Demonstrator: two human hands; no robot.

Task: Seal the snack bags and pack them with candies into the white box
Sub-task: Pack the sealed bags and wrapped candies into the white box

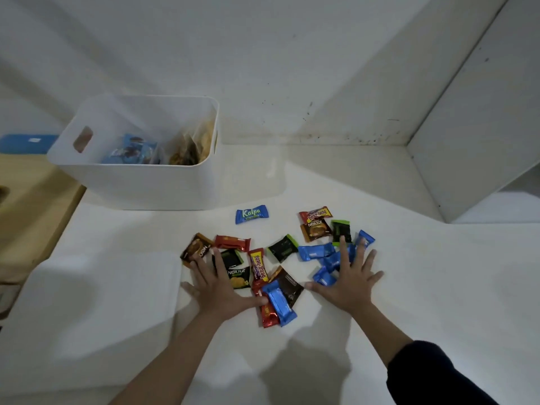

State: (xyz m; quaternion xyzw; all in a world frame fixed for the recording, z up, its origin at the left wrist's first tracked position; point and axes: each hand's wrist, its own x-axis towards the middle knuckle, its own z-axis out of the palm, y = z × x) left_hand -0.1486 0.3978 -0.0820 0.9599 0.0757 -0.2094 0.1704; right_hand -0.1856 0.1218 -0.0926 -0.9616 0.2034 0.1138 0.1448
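Observation:
Several wrapped candies lie scattered on the white table [423,287]. A blue Kalpa candy [251,213] sits apart, nearest the white box [137,182]. The box stands at the back left and holds clear snack bags [190,147] and blue packets [131,150]. My left hand [216,287] lies flat with fingers spread on the left part of the pile, over black and brown wrappers. My right hand [349,283] is spread flat on several blue candies [317,251] at the right. Neither hand grips anything.
White walls close in the table's back and right side. A white slab [96,302] lies at the front left. A wooden surface [32,206] and a blue object [26,143] are beyond the left edge.

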